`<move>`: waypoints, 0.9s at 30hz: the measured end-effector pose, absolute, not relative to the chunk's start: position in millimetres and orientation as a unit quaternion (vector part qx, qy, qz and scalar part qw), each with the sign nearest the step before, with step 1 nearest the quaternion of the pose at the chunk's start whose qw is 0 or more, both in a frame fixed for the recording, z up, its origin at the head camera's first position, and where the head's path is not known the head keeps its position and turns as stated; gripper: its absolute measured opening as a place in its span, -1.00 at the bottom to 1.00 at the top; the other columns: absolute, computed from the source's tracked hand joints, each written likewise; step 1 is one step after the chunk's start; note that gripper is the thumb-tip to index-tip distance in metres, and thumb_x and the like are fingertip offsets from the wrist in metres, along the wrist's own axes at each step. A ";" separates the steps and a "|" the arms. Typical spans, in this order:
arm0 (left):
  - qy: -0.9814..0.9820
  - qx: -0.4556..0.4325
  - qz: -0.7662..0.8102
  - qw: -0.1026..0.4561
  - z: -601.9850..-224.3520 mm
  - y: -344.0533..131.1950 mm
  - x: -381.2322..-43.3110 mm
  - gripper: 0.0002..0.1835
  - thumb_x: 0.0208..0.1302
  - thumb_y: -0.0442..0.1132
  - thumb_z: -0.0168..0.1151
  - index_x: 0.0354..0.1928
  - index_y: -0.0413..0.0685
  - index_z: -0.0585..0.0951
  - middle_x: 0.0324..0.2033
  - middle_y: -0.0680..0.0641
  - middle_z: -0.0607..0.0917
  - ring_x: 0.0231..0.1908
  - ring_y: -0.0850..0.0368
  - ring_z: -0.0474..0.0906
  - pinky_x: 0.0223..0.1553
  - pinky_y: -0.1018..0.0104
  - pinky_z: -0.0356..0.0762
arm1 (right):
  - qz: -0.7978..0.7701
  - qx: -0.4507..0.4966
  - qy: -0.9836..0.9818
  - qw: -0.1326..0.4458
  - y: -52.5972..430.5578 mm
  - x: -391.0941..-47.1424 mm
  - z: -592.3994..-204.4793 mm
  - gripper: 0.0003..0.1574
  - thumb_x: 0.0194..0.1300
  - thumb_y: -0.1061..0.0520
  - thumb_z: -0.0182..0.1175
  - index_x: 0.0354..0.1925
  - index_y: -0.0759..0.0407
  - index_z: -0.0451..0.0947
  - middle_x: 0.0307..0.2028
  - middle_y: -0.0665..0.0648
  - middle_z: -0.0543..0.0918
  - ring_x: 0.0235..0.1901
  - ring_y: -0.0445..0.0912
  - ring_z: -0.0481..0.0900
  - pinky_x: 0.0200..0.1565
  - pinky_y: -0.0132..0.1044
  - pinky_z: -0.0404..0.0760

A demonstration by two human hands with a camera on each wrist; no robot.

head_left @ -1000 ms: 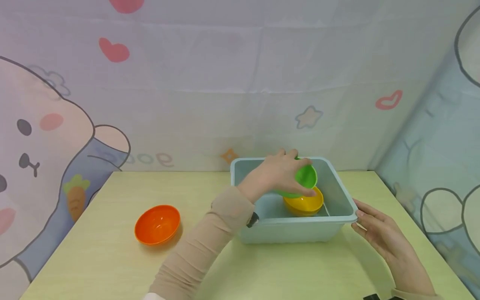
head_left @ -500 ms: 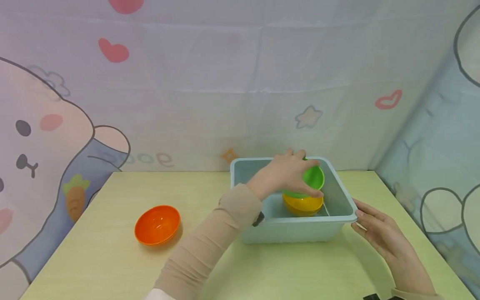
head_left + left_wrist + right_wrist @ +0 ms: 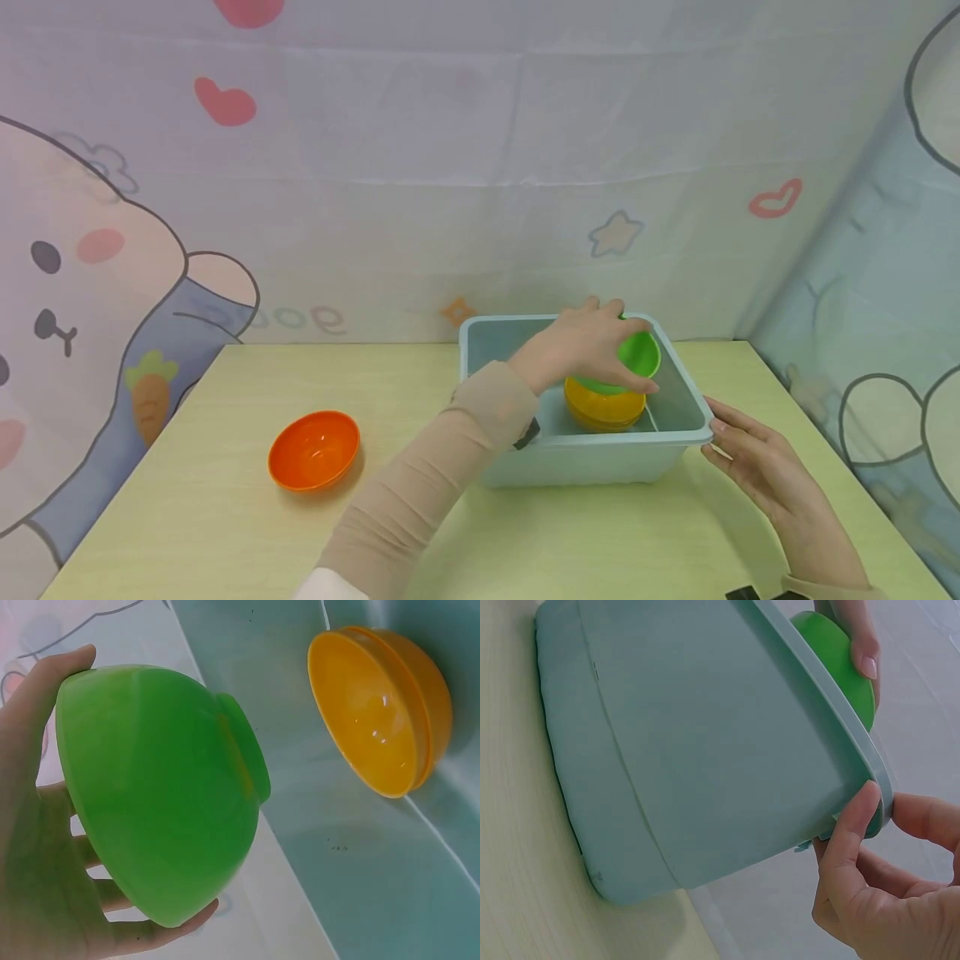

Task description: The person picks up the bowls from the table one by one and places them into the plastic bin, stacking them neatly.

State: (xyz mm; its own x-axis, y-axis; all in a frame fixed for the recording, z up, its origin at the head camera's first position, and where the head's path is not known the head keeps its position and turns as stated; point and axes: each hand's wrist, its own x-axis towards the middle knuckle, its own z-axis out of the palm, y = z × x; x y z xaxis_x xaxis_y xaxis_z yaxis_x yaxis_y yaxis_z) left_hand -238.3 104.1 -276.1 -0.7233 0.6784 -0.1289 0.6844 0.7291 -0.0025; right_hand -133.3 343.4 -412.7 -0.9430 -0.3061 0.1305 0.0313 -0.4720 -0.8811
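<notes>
Head view: I have a glossy round green plastic bowl (image 3: 641,353) right of centre in the frame, within the outline of the pale blue-green rectangular plastic bin (image 3: 585,463). The left hand (image 3: 583,343) is clamped on the bowl, thumb toward the lower side, fingers over the far edge; the bowl is tilted, its inside partly in sight. Two nested yellow-orange plastic bowls (image 3: 606,410) sit on the bin floor, just below the green one in the frame. At the right, the right hand (image 3: 767,462) is at the near right corner of the bin. I log a bright orange round plastic bowl (image 3: 315,452) at lower left, well apart from the bin, on the pale yellow-green table (image 3: 202,492). A beige sleeve (image 3: 420,492) runs up from the bottom edge to the left hand. Behind, a pale printed cloth backdrop (image 3: 390,125) fills the upper frame.

Left wrist view: the green bowl takes up the left and centre, its outside and foot ring facing right. I see the thumb over its edge at upper left and the fingers along the lower left, gripping it. The nested pair is at upper right, with a visible gap from the green bowl.

Right wrist view: the bin wall fills the centre. At lower right I see the right hand pinching the rim corner between its digits. The green bowl shows at upper right, beyond the rim, with the left hand on it.
</notes>
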 end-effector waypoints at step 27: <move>0.921 0.379 -0.046 0.079 -286.3 126.4 -260.5 -0.09 0.03 0.57 0.02 0.44 0.52 0.11 0.45 0.09 0.15 0.36 0.01 0.18 0.30 0.07 0.34 | -0.842 -0.130 0.514 0.101 343.8 -133.3 -412.5 -0.44 0.48 0.38 -0.27 0.15 0.04 0.56 0.05 -0.07 0.63 -0.08 -0.23 0.64 -0.06 -0.40 0.63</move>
State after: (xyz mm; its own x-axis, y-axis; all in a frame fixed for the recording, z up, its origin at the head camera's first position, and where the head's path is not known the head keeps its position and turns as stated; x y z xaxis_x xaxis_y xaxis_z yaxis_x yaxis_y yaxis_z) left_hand -260.5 126.4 -286.3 -0.6999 0.6912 -0.1801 0.7056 0.7082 -0.0245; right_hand -133.3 343.8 -412.5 -0.9457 -0.3038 0.1153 0.0366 -0.4521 -0.8912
